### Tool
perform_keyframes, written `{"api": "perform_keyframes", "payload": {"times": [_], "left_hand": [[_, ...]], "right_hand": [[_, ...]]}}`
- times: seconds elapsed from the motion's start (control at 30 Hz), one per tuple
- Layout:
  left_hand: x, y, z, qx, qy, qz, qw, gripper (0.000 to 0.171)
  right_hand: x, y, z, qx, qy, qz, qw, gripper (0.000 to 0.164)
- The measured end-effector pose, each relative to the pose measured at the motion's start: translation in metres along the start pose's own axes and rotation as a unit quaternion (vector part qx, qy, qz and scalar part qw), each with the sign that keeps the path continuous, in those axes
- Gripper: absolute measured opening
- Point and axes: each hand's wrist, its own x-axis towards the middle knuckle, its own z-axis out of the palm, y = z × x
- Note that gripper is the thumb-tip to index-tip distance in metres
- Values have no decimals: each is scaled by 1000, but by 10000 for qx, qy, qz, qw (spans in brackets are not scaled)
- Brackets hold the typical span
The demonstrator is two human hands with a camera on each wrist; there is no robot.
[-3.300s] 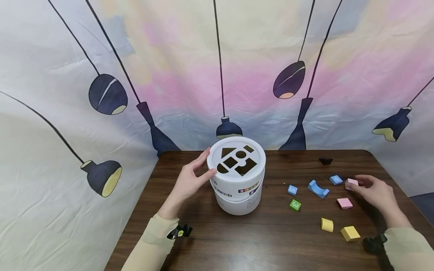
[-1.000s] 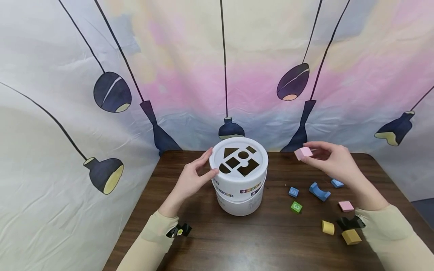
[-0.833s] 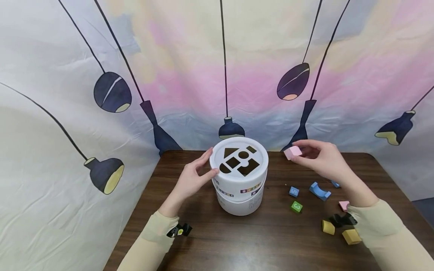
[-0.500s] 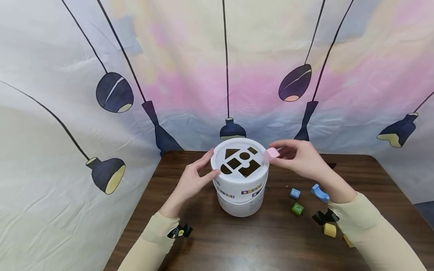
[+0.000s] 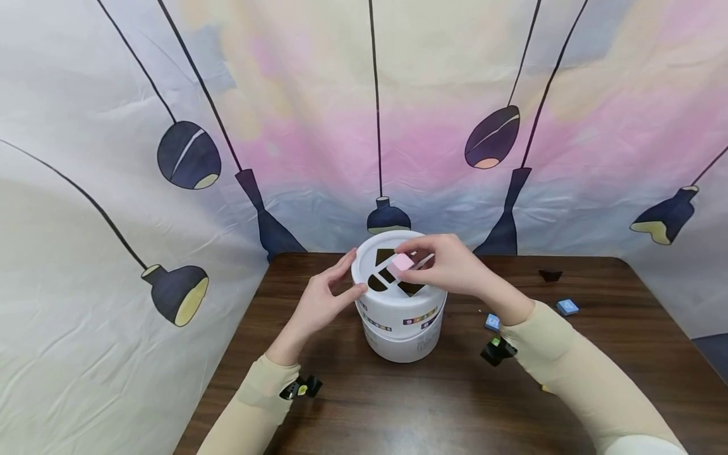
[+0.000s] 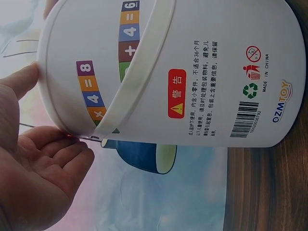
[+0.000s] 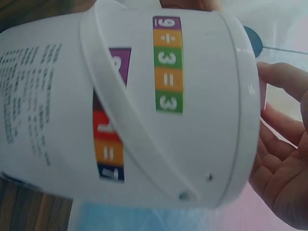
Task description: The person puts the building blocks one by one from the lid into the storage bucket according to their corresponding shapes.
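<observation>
A white bucket [image 5: 400, 316] with number stickers stands on the table, its white lid [image 5: 364, 262] cut with several shaped holes. My left hand [image 5: 315, 304] rests against the left edge of the lid, thumb and fingers spread along the rim. In the left wrist view that left hand [image 6: 41, 178] touches the bucket's top edge with relaxed fingers. Between thumb and fingers, my right hand [image 5: 457, 268] pinches a pink block [image 5: 402, 263] over the middle of the lid, partly covering the holes. Whether the block touches the lid, I cannot tell. The right wrist view shows only the block's edge beside the lid.
Right of the bucket lie a blue block [image 5: 491, 322], another blue block [image 5: 567, 307] and a black piece [image 5: 550, 275]. A yellow piece [image 5: 546, 388] peeks from under the right sleeve, which hides other blocks. A patterned cloth [image 5: 318, 126] hangs behind the table.
My right hand has picked up the pink block at the right and carried it leftward over the lid. The left hand has stayed at the bucket's rim.
</observation>
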Motion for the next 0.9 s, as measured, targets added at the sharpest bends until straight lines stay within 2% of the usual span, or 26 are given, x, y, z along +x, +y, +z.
{"api": "perform_keyframes", "payload": {"times": [0.23, 0.9], "left_hand": [[1, 0, 0, -7, -55, 11, 10000, 73], [0, 2, -1, 3, -28, -18, 10000, 73]], "right_hand": [[11, -10, 10, -261, -215, 88, 9994, 42], [14, -6, 16, -650, -238, 18, 9976, 41]]}}
